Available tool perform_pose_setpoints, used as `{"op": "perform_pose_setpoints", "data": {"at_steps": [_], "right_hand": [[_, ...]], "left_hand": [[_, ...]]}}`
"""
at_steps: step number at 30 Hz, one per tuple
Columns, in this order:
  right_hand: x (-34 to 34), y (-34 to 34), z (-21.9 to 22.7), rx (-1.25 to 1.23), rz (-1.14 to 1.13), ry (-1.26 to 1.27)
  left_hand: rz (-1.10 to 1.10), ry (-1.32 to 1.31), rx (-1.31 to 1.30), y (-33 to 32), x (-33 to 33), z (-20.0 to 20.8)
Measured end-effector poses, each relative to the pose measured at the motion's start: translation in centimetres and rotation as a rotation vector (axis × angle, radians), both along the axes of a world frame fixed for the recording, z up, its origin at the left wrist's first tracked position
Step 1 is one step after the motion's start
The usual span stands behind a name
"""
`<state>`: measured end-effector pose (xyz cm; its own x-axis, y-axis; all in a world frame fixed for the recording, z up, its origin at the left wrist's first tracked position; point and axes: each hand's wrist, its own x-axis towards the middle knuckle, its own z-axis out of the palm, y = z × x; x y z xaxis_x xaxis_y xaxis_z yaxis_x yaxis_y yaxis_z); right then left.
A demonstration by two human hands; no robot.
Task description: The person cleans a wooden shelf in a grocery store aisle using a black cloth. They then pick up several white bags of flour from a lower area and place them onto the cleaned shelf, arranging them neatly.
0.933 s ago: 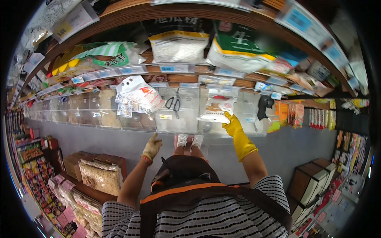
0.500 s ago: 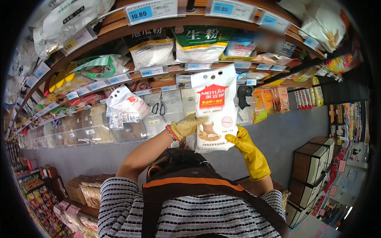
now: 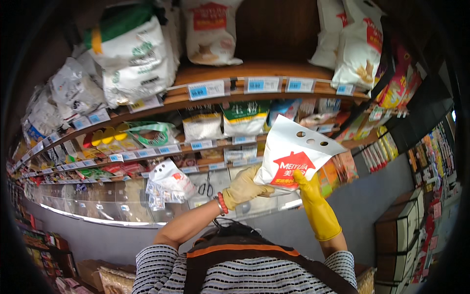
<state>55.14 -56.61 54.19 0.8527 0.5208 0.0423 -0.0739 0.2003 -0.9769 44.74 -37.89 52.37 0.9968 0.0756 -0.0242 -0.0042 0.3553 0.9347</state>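
Observation:
A white plastic flour bag [image 3: 281,154] with a red house print and three holes along its top flap is held up in front of the shelves, tilted. My left hand [image 3: 246,188], in a beige glove with a red bead bracelet at the wrist, grips its lower left side. My right hand [image 3: 309,193], in a long yellow rubber glove, holds the right side, with its thumb on the printed front. The bag's lower end is hidden from view. Behind, a similar white bag [image 3: 172,180] lies with small packets on clear-lidded bins, beside black-handled scissors [image 3: 205,187].
On the upper wooden shelf [image 3: 274,68] stand more white bags [image 3: 213,34] in the middle and a pair [image 3: 360,44] at the right. Lower shelves hold starch bags [image 3: 246,118] and packets. Brown-and-cream boxes [image 3: 399,220] are stacked at right.
The view has tipped up, showing more of the upper shelf. The flour bag's top now leans right and its lower part is out of sight; both hands still hold it.

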Motion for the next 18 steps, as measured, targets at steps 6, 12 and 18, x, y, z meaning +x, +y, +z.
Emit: {"op": "perform_pose_setpoints", "data": {"at_steps": [6, 12, 18], "right_hand": [[4.2, 3.7, 8.8, 0.170, -0.249, -0.187], [13.9, 8.3, 21.5, 0.287, -0.393, -0.314], [21.5, 13.8, 28.8, 0.594, -0.381, -0.327]], "left_hand": [[0.020, -0.127, 0.338, 2.6, 2.6, 10.6], [0.390, -0.668, 0.948, 8.3, 7.5, 21.3], [0.656, -0.182, 0.587, 20.0, 13.3, 22.4]]}}
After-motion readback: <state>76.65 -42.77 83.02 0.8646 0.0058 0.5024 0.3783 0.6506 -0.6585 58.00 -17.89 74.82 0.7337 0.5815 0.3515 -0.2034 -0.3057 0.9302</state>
